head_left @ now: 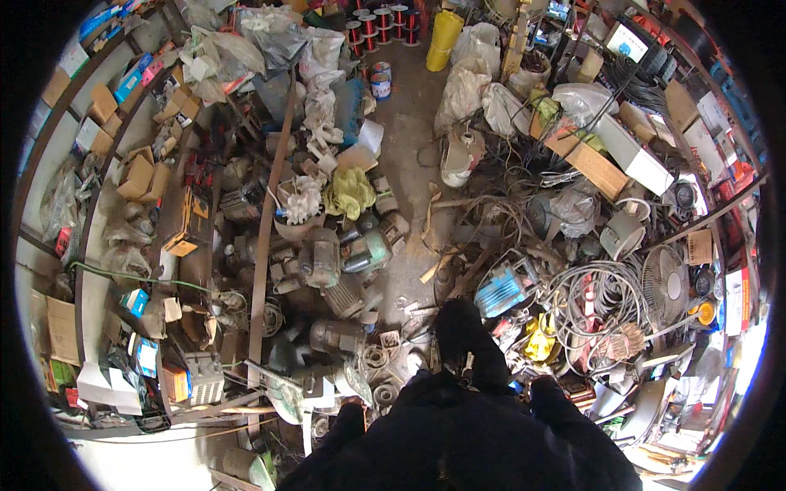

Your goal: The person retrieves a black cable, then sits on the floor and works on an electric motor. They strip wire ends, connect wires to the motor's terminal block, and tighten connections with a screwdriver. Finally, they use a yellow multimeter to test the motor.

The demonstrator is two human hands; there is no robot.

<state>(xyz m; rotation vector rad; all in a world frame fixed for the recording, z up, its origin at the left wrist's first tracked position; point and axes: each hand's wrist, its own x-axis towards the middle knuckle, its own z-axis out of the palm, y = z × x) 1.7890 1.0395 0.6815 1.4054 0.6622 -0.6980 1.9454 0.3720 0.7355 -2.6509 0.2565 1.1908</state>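
Observation:
Neither of my hands shows; dark lumps at both sides of my dark clothing look like sleeves, and no fingers can be made out. My dark trouser leg (467,340) reaches forward onto the cluttered floor. Just right of it lies a blue finned motor (503,288). Left of the leg are several grey electric motors, one a rounded housing (319,258) and one a green-grey motor (366,250). Coiled grey cable (602,299) and a yellow plastic bag (540,337) lie to the right.
A narrow strip of concrete floor (405,123) runs ahead between heaps. Shelves with cardboard boxes (143,176) line the left. On the right are a fan guard (666,274), a long wooden board (585,162) and white sacks (467,94). Red wire spools (383,24) stand far ahead.

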